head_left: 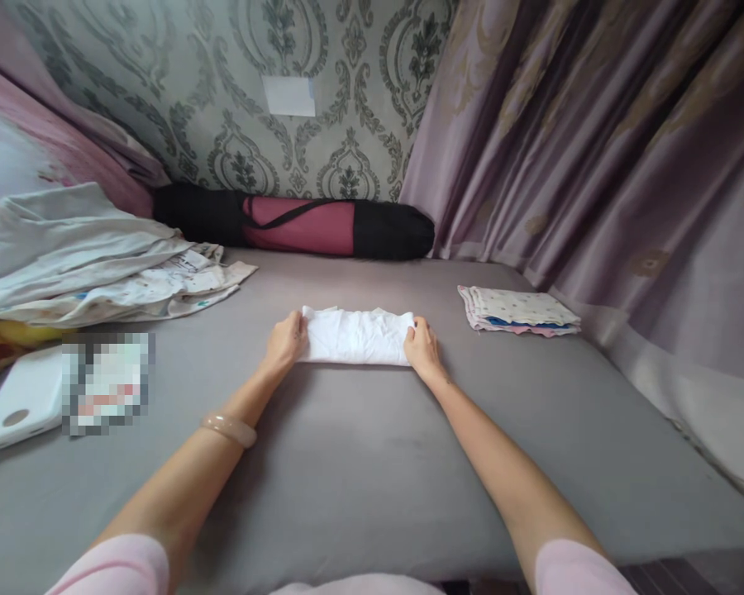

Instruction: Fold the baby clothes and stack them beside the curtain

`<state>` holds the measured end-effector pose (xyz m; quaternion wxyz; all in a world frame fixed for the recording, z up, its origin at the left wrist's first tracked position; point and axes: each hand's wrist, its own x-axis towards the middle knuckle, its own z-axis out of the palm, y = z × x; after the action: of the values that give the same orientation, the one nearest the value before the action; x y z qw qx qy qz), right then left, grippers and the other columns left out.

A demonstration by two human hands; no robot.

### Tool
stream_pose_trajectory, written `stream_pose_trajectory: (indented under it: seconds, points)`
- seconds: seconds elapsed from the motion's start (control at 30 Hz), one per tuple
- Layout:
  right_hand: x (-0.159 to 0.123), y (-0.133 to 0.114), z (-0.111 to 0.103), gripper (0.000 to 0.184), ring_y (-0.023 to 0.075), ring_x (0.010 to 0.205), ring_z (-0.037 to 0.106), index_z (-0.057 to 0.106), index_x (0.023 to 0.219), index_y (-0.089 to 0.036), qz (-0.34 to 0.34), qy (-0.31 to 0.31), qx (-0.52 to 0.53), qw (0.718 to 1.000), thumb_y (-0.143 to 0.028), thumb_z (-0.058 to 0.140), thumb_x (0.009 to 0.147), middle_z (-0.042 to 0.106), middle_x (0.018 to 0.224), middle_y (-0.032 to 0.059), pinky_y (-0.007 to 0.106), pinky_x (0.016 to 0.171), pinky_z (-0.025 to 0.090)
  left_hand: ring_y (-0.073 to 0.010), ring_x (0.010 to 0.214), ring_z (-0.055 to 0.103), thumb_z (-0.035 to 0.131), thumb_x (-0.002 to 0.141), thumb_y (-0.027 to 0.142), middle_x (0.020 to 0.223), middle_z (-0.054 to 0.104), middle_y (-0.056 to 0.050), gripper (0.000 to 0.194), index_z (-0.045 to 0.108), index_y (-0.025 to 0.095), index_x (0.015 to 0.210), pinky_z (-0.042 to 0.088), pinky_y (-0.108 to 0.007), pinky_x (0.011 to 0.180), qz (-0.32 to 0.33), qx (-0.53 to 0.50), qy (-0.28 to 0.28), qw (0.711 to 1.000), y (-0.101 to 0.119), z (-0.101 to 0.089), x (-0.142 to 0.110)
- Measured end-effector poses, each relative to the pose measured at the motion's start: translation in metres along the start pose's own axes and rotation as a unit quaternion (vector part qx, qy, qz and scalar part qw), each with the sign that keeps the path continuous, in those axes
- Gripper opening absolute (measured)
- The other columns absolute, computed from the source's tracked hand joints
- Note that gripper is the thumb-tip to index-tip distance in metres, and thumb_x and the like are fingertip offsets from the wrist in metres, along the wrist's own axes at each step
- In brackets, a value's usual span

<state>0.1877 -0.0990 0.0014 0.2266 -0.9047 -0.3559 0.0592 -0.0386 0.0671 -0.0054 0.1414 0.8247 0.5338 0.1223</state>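
A white cloth (356, 337), folded into a long rectangle, is stretched between my two hands over the grey sheet. My left hand (287, 337) grips its left end, fingers wrapped round the edge. At the right end my right hand (424, 343) pinches the cloth with the thumb on the near side. Its top edge looks slightly uneven. Whether the cloth rests on the sheet or is lifted a little, I cannot tell.
Folded patterned cloths (521, 311) lie in a stack to the right. Rumpled cloths (99, 256) are heaped at the left, above a white box-like object (28, 397) and a blurred packet (110, 384). A black and red long bag (298, 225) lies along the wall; curtains (595, 149) hang at right.
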Motion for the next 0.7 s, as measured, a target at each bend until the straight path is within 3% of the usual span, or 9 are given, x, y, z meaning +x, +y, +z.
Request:
stream_pose_trajectory:
  seconds: [0.27,0.37,0.5,0.57,0.7]
  points:
    - [0.000,-0.007,-0.009,0.034,0.0296,0.105,0.064,0.058,0.120,-0.011,0.006,-0.037,-0.132,0.991,-0.016,0.033,0.096,0.060,0.119,0.0219,0.039,0.087,0.045,-0.0320,0.089,0.067,0.029,0.098,0.038,0.099,0.068,-0.022,0.042,0.056,0.011,0.114,0.048,-0.039,0.073,-0.004,0.108,0.011,0.994,0.002,-0.009,-0.010]
    - [0.006,-0.013,-0.016,0.037,0.0284,0.112,0.060,0.062,0.116,-0.013,-0.045,-0.016,-0.161,0.986,-0.011,0.031,0.096,0.058,0.123,0.0213,0.037,0.093,0.042,-0.0324,0.100,0.061,0.031,0.097,0.034,0.109,0.063,-0.023,0.040,0.059,0.010,0.113,0.046,-0.040,0.080,0.080,0.112,0.053,0.989,0.003,-0.010,-0.005]
    - [0.021,-0.031,-0.012,0.038,0.0219,0.115,0.056,0.065,0.115,-0.023,-0.188,-0.049,-0.099,0.976,-0.021,0.030,0.101,0.062,0.122,0.0094,0.030,0.095,0.041,-0.0342,0.116,0.047,0.035,0.096,0.028,0.125,0.059,-0.019,0.036,0.061,0.014,0.117,0.037,-0.046,0.094,0.210,0.067,0.076,0.972,0.018,-0.008,0.004]
    - [0.029,-0.038,-0.005,0.036,0.0201,0.114,0.056,0.065,0.118,-0.024,-0.220,-0.080,-0.075,0.969,-0.024,0.032,0.101,0.063,0.123,0.0067,0.028,0.093,0.042,-0.0342,0.120,0.042,0.036,0.096,0.027,0.129,0.058,-0.015,0.035,0.060,0.018,0.121,0.033,-0.048,0.095,0.229,0.053,0.066,0.970,0.028,-0.003,0.009]
    - [0.039,-0.043,0.006,0.034,0.0205,0.114,0.057,0.064,0.122,-0.023,-0.219,-0.104,-0.086,0.966,-0.023,0.038,0.100,0.061,0.126,0.0081,0.027,0.091,0.042,-0.0321,0.116,0.044,0.034,0.098,0.027,0.123,0.061,-0.014,0.037,0.061,0.019,0.122,0.032,-0.048,0.094,0.260,0.046,0.005,0.964,0.039,0.008,0.016]
